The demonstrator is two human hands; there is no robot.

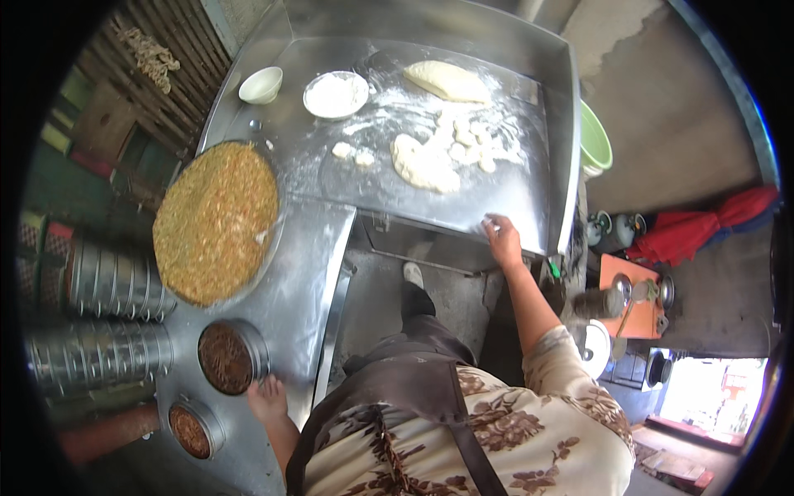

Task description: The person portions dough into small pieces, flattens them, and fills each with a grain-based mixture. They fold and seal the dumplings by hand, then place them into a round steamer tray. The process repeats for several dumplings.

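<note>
My left hand [268, 398] is at the rim of a round metal pot of brown filling [224, 358], fingers extended, with nothing visible in it. Whether it touches the rim is unclear. At the front edge of the floured steel table [508, 204], my right hand [504, 240] has its fingers curled; whitish matter shows at the fingertips, perhaps flour or dough. Beyond it lie a flattened mass of dough [425, 164] and several small dough pieces [471, 146]. Two more dough lumps [353, 155] sit to the left. A large smooth dough loaf [448, 81] rests farther back.
A wide basin of yellow-orange chopped filling [217, 223] stands on the left counter. A smaller brown-filled pot [189, 432] is nearer me. Flour fills a bowl [335, 94], with a white bowl [261, 85] beside it. Stacked metal steamers [102, 356] stand left; a green bucket [594, 139] is right.
</note>
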